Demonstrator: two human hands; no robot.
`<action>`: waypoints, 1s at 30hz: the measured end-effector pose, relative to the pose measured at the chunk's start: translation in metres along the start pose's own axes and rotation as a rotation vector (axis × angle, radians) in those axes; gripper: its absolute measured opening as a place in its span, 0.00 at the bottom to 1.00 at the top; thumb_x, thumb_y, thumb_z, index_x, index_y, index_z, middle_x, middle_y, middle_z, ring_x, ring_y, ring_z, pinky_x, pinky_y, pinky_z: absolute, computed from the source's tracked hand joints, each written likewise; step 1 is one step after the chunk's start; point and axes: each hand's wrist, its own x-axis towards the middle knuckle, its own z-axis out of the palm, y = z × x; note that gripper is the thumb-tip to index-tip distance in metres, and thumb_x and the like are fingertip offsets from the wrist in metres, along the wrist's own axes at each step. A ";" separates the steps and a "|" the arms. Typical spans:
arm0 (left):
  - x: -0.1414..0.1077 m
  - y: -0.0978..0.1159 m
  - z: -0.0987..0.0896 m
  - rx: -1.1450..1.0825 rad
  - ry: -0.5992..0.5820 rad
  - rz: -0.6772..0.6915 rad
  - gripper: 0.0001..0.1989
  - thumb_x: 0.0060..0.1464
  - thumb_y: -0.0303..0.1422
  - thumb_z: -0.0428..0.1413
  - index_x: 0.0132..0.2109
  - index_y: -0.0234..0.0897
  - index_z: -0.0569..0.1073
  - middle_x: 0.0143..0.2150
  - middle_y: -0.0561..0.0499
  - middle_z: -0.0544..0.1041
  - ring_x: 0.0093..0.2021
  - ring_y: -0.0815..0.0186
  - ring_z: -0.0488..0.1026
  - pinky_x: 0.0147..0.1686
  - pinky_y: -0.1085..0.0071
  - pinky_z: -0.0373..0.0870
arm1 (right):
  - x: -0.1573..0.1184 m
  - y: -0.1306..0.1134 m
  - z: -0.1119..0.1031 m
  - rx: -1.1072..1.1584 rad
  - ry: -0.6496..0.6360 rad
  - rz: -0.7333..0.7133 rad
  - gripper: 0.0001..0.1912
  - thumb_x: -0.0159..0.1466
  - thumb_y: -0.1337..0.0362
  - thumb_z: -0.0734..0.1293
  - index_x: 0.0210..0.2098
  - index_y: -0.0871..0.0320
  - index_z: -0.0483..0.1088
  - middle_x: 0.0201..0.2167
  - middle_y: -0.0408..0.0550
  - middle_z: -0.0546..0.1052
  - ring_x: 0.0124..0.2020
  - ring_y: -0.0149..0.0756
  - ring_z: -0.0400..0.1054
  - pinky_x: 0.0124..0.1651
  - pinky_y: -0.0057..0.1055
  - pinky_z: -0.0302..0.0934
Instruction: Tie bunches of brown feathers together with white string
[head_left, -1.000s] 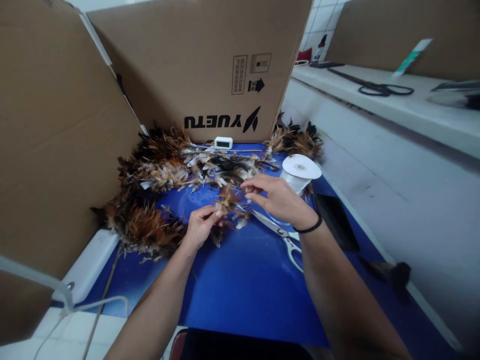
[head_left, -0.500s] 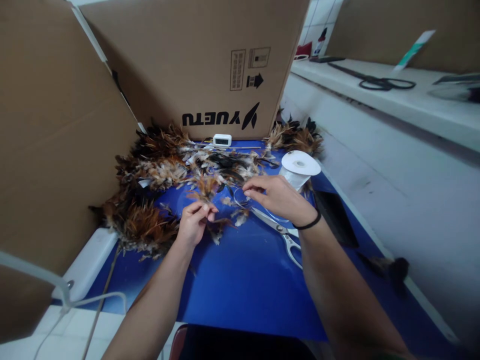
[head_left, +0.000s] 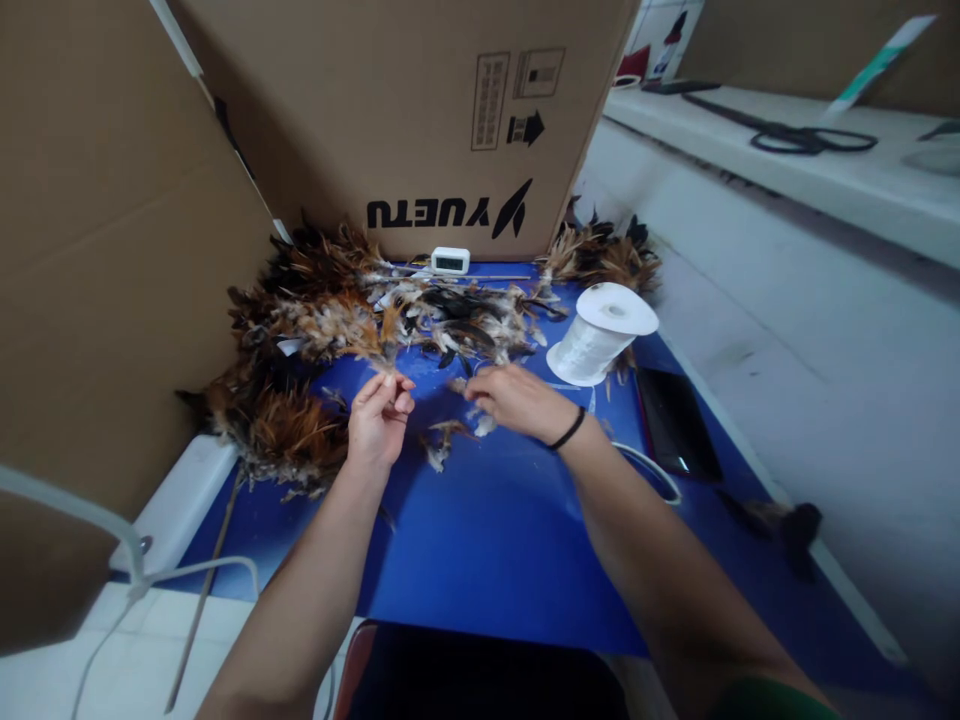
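My left hand (head_left: 381, 420) pinches a small bunch of brown feathers (head_left: 382, 345) between thumb and fingers, held upright above the blue tabletop (head_left: 480, 540). To its right, my right hand (head_left: 517, 400) has its fingers pressed together close over the table. What lies between those fingertips is too small to tell; a thin pale strand shows beside them. Loose feathers (head_left: 442, 445) lie between and below the hands. A white spool (head_left: 596, 345) of clear, shiny ribbon or thread stands behind my right wrist. A curved pale loop (head_left: 652, 468) sticks out beyond my right forearm.
Brown feather bundles (head_left: 277, 430) pile up on the left, with sorted feathers (head_left: 472, 320) at the back. A small digital display (head_left: 450, 261) stands before the cardboard box (head_left: 420, 120). A dark phone-like slab (head_left: 679, 425) lies right. Black scissors (head_left: 814, 138) rest on the ledge.
My right hand has moved down and slightly left, its forearm now covering most of the silver scissors. My left hand has shifted a little left and up with the feathers. The view has tilted slightly.
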 end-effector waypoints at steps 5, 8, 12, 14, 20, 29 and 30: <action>0.000 -0.001 0.001 -0.030 0.036 -0.027 0.03 0.44 0.27 0.61 0.27 0.33 0.73 0.25 0.51 0.73 0.20 0.79 0.61 0.21 0.79 0.59 | -0.008 0.020 -0.007 -0.105 -0.041 0.178 0.12 0.56 0.75 0.61 0.31 0.56 0.75 0.33 0.49 0.78 0.36 0.36 0.70 0.37 0.27 0.56; 0.001 -0.002 0.001 -0.024 0.039 -0.036 0.03 0.44 0.27 0.61 0.27 0.33 0.73 0.25 0.50 0.74 0.19 0.78 0.62 0.20 0.79 0.59 | -0.007 0.014 -0.004 -0.136 -0.116 0.198 0.12 0.55 0.74 0.63 0.31 0.56 0.75 0.32 0.50 0.78 0.36 0.37 0.71 0.36 0.28 0.57; 0.001 -0.003 0.000 -0.011 0.044 -0.024 0.04 0.44 0.27 0.61 0.27 0.33 0.73 0.26 0.51 0.74 0.20 0.78 0.64 0.20 0.80 0.59 | -0.003 0.004 0.000 -0.243 -0.113 0.200 0.08 0.57 0.72 0.63 0.32 0.59 0.75 0.36 0.56 0.77 0.40 0.42 0.69 0.38 0.31 0.59; 0.001 -0.003 0.000 0.000 0.053 -0.025 0.04 0.44 0.28 0.61 0.27 0.33 0.73 0.26 0.51 0.74 0.21 0.77 0.64 0.20 0.79 0.60 | -0.002 0.004 0.000 -0.276 -0.079 0.197 0.08 0.58 0.71 0.63 0.34 0.60 0.74 0.37 0.57 0.76 0.41 0.42 0.69 0.40 0.32 0.59; -0.001 -0.004 0.002 0.018 0.026 -0.047 0.04 0.45 0.29 0.61 0.28 0.32 0.73 0.25 0.50 0.74 0.19 0.78 0.62 0.20 0.79 0.60 | -0.003 0.014 0.000 -0.296 -0.049 0.193 0.08 0.58 0.71 0.62 0.32 0.59 0.74 0.36 0.55 0.76 0.39 0.41 0.69 0.39 0.32 0.58; -0.005 -0.007 0.002 0.080 -0.070 -0.119 0.05 0.44 0.31 0.62 0.29 0.33 0.75 0.28 0.50 0.76 0.20 0.76 0.65 0.21 0.77 0.63 | -0.007 0.016 -0.011 0.019 0.025 0.130 0.08 0.57 0.72 0.61 0.28 0.59 0.72 0.29 0.47 0.76 0.30 0.31 0.68 0.34 0.25 0.55; -0.006 -0.007 0.003 0.100 -0.099 -0.147 0.06 0.44 0.31 0.62 0.29 0.33 0.75 0.29 0.49 0.76 0.21 0.75 0.67 0.22 0.76 0.64 | -0.009 0.016 -0.014 0.075 0.051 0.113 0.08 0.57 0.72 0.62 0.27 0.59 0.72 0.28 0.45 0.76 0.29 0.30 0.67 0.33 0.25 0.55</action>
